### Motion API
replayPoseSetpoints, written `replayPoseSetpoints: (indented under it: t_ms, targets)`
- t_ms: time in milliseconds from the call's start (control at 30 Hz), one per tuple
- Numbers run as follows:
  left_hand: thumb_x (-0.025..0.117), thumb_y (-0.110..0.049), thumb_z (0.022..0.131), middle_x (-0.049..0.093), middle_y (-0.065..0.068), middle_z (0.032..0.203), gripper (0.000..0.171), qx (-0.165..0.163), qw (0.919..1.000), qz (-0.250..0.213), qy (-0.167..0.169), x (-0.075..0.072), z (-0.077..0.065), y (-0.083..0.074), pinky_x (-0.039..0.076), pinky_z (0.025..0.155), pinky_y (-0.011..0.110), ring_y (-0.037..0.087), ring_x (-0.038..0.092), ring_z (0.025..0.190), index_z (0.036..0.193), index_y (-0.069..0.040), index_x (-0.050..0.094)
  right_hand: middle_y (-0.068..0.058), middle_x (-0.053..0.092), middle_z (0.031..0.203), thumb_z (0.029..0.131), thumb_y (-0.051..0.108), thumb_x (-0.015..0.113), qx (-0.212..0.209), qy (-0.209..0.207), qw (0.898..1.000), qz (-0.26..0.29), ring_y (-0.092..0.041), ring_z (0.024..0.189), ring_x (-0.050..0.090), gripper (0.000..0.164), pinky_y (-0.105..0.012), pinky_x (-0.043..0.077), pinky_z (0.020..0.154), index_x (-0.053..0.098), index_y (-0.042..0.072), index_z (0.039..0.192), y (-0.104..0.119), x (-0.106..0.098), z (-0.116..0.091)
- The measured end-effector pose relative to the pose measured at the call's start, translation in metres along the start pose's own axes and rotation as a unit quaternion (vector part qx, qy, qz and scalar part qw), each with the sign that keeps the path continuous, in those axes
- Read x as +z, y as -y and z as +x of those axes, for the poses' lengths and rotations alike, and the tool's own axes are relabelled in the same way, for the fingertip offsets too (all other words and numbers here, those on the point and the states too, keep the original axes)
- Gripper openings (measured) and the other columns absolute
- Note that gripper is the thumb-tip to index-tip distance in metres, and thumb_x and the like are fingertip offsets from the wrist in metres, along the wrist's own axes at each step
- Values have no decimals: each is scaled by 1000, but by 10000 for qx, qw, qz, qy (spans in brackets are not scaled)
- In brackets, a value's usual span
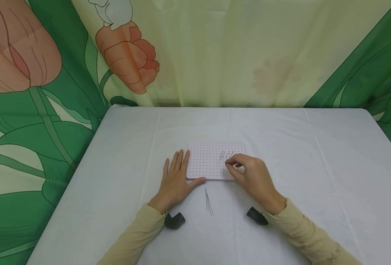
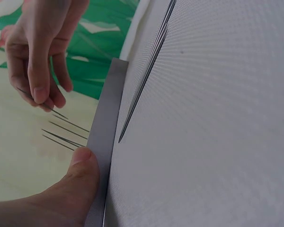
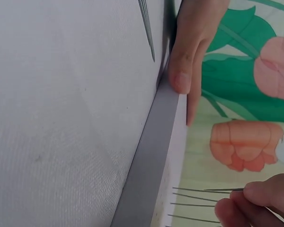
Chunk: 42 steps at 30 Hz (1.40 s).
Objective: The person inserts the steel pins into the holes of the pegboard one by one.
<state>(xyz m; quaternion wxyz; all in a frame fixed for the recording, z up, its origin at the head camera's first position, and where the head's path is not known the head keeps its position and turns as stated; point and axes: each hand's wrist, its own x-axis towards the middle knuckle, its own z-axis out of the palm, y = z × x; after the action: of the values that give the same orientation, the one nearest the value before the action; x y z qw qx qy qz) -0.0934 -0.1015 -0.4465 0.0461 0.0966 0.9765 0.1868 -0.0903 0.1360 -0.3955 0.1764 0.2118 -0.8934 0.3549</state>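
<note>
A white board [image 1: 202, 162] dotted with rows of small holes lies on the table. My left hand [image 1: 176, 180] is at its left side, fingers spread, thumb along the front edge. In the left wrist view that thumb [image 2: 83, 172] presses against the board's side. Over the right part of the board, my right hand [image 1: 253, 175] pinches a thin metal needle [image 3: 222, 189] between thumb and fingertips. Just beyond those fingertips, several needles [image 1: 227, 154] stand slanted in the holes. The held needle's tip points down toward the board in the left wrist view.
A small bundle of loose needles [image 1: 209, 203] lies on the white tablecloth [image 1: 314, 165] in front of the board. Black wrist devices [image 1: 174, 221] sit by both sleeves. Behind the table hangs a flowered curtain [image 1: 215, 55].
</note>
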Motion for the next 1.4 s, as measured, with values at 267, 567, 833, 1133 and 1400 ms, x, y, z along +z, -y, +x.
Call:
replayPoseSetpoints:
  t_ms: [267,567,833,1133,1400]
  targets:
    - [56,-72,86,8,13,167,106,1,10000,-10,9,-1,0,0,-3,122,53,29,3,155,161,-13,8,-2,76,85,81,0,78,298,74,9994,158,-16,74,71,10,-36,59,70,76,7,87,-8,2,8]
    - [57,-71,86,8,13,167,106,18,10000,-22,-2,0,1,0,-2,122,54,30,4,155,161,-13,9,-5,77,86,82,0,76,463,166,9986,205,-18,74,71,8,-36,58,67,77,6,88,-15,9,11]
    - [57,-70,87,8,13,167,106,7,10000,6,26,0,1,0,-2,122,54,30,3,155,161,-12,9,-5,77,86,83,0,76,576,241,9974,351,-18,75,72,7,-36,59,70,77,5,88,-19,12,14]
    - [58,-70,86,9,14,167,106,33,10000,7,-11,0,1,-1,-1,122,54,30,4,155,161,-11,10,-7,76,85,83,-2,75,628,294,9972,289,-18,74,72,8,-36,59,69,77,4,88,-22,17,15]
    - [58,-70,86,8,13,167,106,7,10000,41,25,0,1,-1,-2,123,54,29,4,155,161,-12,9,-8,76,86,84,-1,74,772,418,9957,289,-19,75,72,9,-38,59,71,78,4,90,-23,18,16]
